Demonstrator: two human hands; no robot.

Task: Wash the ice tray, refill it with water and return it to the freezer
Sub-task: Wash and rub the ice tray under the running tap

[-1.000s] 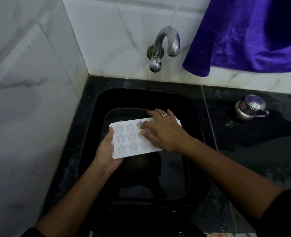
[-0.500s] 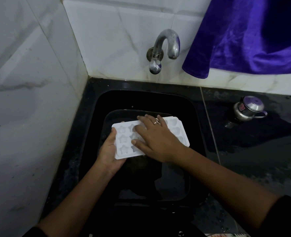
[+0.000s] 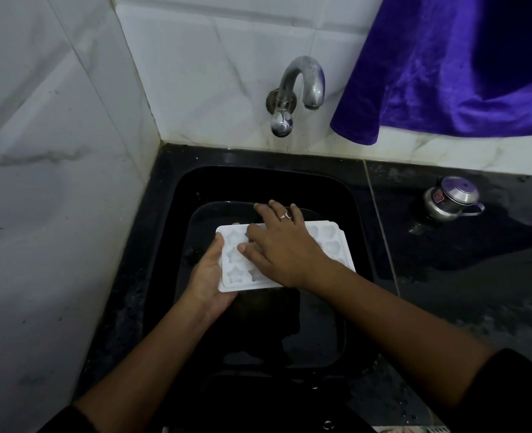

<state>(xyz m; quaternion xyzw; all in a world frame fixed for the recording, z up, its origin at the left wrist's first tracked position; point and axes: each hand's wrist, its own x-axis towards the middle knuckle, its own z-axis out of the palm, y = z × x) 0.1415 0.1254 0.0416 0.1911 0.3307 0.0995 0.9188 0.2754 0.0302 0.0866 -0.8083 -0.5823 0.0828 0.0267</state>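
Wears dark sleeves [image 3: 514, 392] at the near edge, with both forearms bare and stretched forward. Grips the white ice tray [image 3: 336, 245] by its left end with the left hand [image 3: 210, 276]: thumb laid along the top rim, palm cupped under the near corner, one fingertip peeping out at the far edge. Rests the right hand [image 3: 285, 248] on top of the tray, palm down, fingers loosely spread and nearly straight, tips reaching past the far rim, a ring [image 3: 285, 216] on one finger. Covers the tray's middle that way, leaving star-shaped cells bare beside the left thumb and heart-shaped cells bare to the right of the right hand. Holds the tray roughly level, cells up, over a black tub [image 3: 317, 339] set inside the black sink [image 3: 258, 182]. Cannot tell whether the tray's underside touches anything.

Beyond the fingertips, on the white tiled wall [image 3: 196, 73], a curved metal tap [image 3: 302, 89]. Well to the right of the right hand, on the dark, wet-looking counter [image 3: 477, 292], a small metal pot [image 3: 452, 198] with a lid. Farther up and to the right, a purple cloth [image 3: 446, 73] hanging over the tiles.
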